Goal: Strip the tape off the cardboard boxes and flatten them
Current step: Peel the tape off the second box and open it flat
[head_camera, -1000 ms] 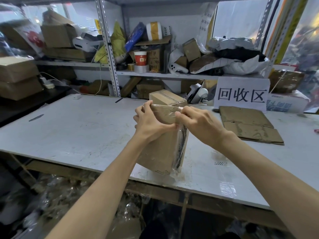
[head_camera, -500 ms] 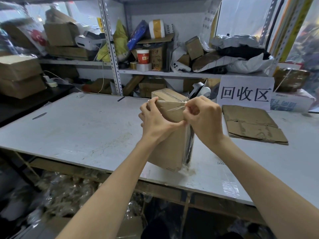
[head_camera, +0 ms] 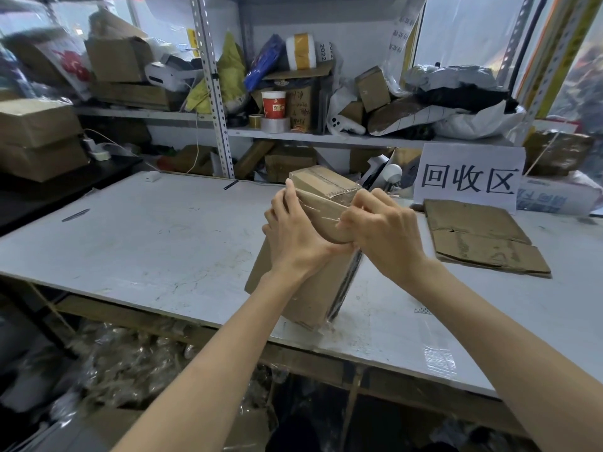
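My brown cardboard box (head_camera: pixel 313 288) stands tilted on the tabletop (head_camera: pixel 146 243), clear tape (head_camera: pixel 326 212) wrinkled across its upper face; flattened cardboard (head_camera: pixel 483 236) lies right.

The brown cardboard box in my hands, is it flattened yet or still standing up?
Still standing. The brown cardboard box keeps its full shape on the white table, clear tape still across it.

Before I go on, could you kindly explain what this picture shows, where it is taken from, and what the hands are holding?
No machine here: a person wears a camera on the head, looking forward and down at two bare arms. The left hand steadies a standing cardboard box on the white table. The right hand pinches clear tape near the box's top. A flattened box lies to the right, before a paper sign. Cluttered shelves stand behind.
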Motion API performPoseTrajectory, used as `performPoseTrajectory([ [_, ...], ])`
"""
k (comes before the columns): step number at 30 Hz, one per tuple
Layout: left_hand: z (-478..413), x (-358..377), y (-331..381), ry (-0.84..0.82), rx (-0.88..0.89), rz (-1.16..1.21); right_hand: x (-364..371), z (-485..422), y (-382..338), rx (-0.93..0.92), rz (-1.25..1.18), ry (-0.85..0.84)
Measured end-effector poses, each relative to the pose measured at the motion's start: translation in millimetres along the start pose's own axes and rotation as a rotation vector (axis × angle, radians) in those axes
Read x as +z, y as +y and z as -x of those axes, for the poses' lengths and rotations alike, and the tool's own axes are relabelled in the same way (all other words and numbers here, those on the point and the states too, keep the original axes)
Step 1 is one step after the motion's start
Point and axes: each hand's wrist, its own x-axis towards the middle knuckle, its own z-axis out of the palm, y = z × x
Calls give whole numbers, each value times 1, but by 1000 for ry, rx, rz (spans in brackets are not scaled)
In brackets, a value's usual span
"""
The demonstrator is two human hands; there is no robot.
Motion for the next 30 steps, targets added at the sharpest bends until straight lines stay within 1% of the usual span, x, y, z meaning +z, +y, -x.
performPoseTrajectory([
  [2,0,0,2,15,25,-7,-1,-4,-1,-2,88,-22],
  [4,0,2,4,24,49,-9,5,-3,-5,-28,244,-115],
  [5,0,3,6,17,63,-8,8,-2,-8,4,277,-160],
  [6,0,5,6,7,77,-8,10,-2,-9,94,241,-190],
  [7,0,5,5,-2,82,-7,10,-2,-10,229,132,-176],
  [8,-1,4,1,-7,69,7,8,-5,-9,385,-30,-127],
  [10,-5,1,-10,6,12,112,1,-13,-2,690,-452,-59],
  [11,-5,0,-16,14,2,174,-3,-16,3,790,-629,-53],
  [12,-5,-1,-21,22,17,217,-5,-19,6,856,-732,-63],
  [15,-2,1,-27,14,59,269,-5,-22,11,1021,-937,-78],
  [18,-3,-4,-33,-60,56,331,-2,-22,15,1210,-1228,-17],
  [20,-5,-10,-38,-120,70,369,-2,-20,20,1328,-1332,-4],
  [21,-5,-11,-39,-134,89,370,-1,-19,21,1350,-1344,-22],
  [23,-4,-11,-39,-135,126,354,0,-16,19,1300,-1267,-74],
  [28,-4,-12,-39,-70,158,333,-6,-16,12,994,-1047,-98],
  [30,-5,-13,-38,-48,176,339,-10,-17,8,908,-987,-125],
])
